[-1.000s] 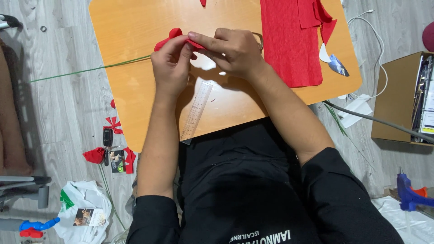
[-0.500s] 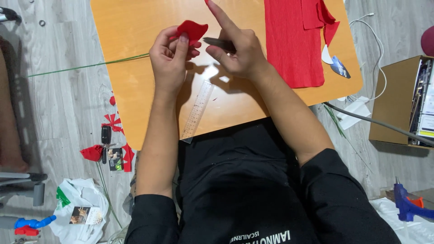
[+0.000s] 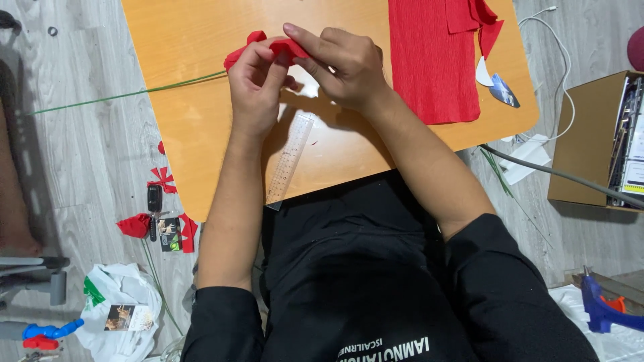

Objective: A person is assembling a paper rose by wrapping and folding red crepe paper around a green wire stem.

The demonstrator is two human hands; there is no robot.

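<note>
Both hands meet over the orange table and pinch a small piece of red crepe paper. My left hand grips its left part, and a thin green wire stem runs out leftward from under that hand, past the table's edge. My right hand presses the paper's right end between thumb and forefinger. A clear plastic ruler lies on the table just below the hands.
A large red crepe sheet covers the table's right part, with scissors beside it. Red paper scraps, a car key, a white bag, a cardboard box, cables and a blue glue gun lie on the grey floor.
My right forefinger, raised half a second ago, has come back down onto the red paper. The paper now sits lower and flatter between both hands.
</note>
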